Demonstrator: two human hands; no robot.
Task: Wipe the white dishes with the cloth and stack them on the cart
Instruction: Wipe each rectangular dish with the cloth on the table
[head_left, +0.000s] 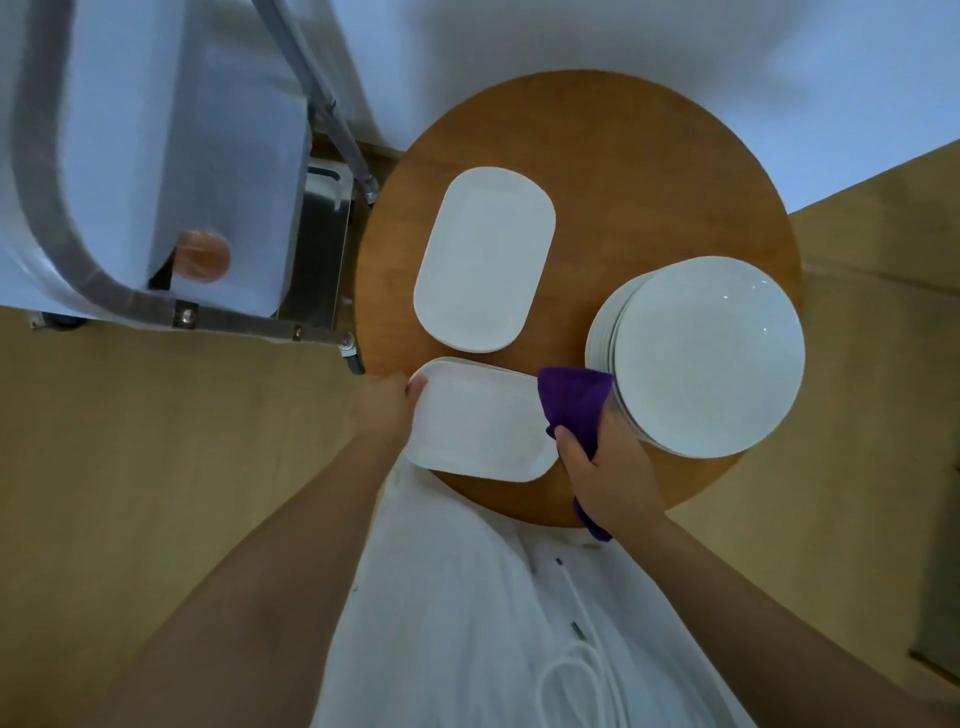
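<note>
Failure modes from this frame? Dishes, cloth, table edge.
1. The rectangular dish overhangs the round table's near edge, gripped only at one corner by the left hand; it might tip or slip.
2. The right hand with the purple cloth works right beside the leaning plate stack; a bump could shift it.

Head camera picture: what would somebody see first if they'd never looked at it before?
The bright purple cloth jumps out, gripped in the right hand at the near edge of the round wooden table. Next comes the tall stack of round white plates on the table's right side. The left hand holds a white rectangular dish near the person, with an oblong white platter lying behind it.
</note>
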